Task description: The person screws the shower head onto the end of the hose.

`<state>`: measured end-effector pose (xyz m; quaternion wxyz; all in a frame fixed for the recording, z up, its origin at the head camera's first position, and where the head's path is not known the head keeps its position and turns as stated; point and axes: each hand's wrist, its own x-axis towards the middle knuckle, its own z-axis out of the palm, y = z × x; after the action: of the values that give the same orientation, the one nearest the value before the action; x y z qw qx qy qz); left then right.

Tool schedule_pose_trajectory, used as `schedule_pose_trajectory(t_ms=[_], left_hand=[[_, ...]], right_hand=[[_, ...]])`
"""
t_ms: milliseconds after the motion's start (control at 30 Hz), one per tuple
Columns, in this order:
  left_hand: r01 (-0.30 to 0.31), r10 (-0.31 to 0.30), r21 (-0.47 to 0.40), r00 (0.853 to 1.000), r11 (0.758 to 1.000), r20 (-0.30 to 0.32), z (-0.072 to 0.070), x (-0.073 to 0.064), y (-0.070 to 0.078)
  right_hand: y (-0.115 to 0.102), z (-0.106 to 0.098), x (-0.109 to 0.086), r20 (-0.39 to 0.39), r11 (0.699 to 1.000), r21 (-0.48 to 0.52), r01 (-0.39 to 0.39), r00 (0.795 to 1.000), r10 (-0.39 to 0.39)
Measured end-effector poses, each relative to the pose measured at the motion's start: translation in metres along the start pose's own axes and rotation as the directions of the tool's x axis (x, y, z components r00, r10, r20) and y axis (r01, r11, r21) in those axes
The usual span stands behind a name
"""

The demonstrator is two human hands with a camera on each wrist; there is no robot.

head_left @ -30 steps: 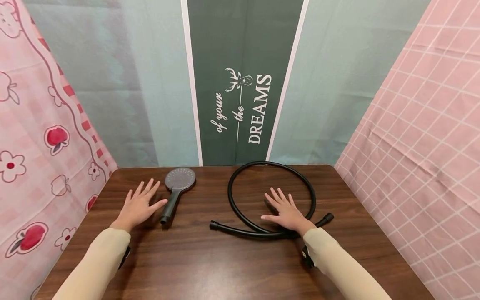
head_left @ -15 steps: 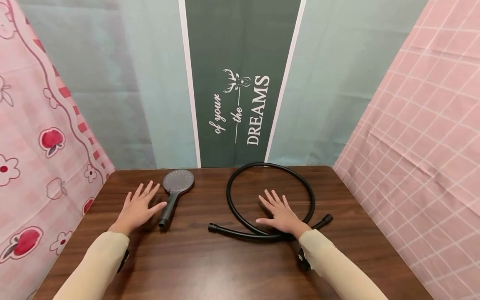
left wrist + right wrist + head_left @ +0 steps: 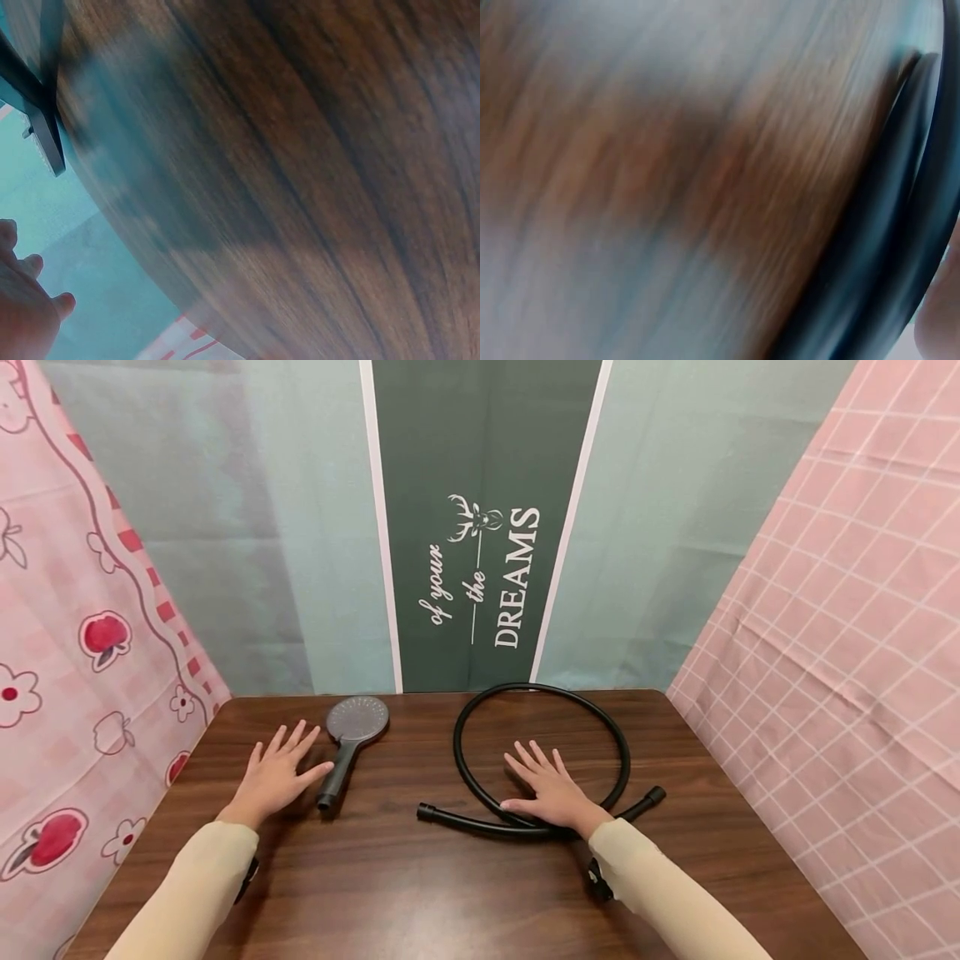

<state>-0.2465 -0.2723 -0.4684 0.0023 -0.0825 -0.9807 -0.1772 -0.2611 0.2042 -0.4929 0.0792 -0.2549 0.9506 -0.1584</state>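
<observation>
A dark grey shower head (image 3: 357,720) lies on the wooden table, its spray face up and its handle (image 3: 339,777) toward me. Just left of that handle is my left hand (image 3: 272,777), fingers straight and spread, holding nothing. A black shower hose (image 3: 624,752) lies in one large loop with its two ends crossed at the near side. Over the crossing, my right hand (image 3: 551,793) is spread flat with straight fingers and covers part of the hose. In the right wrist view two strands of the hose (image 3: 870,225) run close beside the hand.
The brown wooden table (image 3: 420,893) ends at a green and teal cloth backdrop (image 3: 480,668). A pink fruit-and-flower cloth (image 3: 112,693) hangs at the left, a pink checked cloth (image 3: 817,677) at the right. The hose ends (image 3: 426,812) point left and right.
My right hand has shifted left and slightly toward me over the hose. The left hand, shower head and hose stay in place, apart from a slight sway of the view.
</observation>
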Motion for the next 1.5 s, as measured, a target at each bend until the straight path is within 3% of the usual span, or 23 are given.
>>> schedule_pose_trajectory(t_ms=[300, 667, 1500], left_hand=[[-0.001, 0.001, -0.005, 1.000, 1.000, 0.009, 0.000, 0.002, 0.000], [-0.003, 0.003, -0.017, 1.000, 1.000, -0.009, 0.003, 0.002, 0.001], [-0.008, 0.008, -0.017, 1.000, 1.000, 0.023, 0.007, 0.005, 0.005]], right_hand=[[-0.007, 0.002, 0.003, 0.016, 1.000, -0.005, -0.005, 1.000, 0.005], [-0.016, 0.009, 0.007, 0.050, 0.999, -0.026, 0.024, 0.998, -0.023], [-0.045, 0.019, 0.012, 0.103, 0.994, -0.033, 0.101, 0.990, -0.097]])
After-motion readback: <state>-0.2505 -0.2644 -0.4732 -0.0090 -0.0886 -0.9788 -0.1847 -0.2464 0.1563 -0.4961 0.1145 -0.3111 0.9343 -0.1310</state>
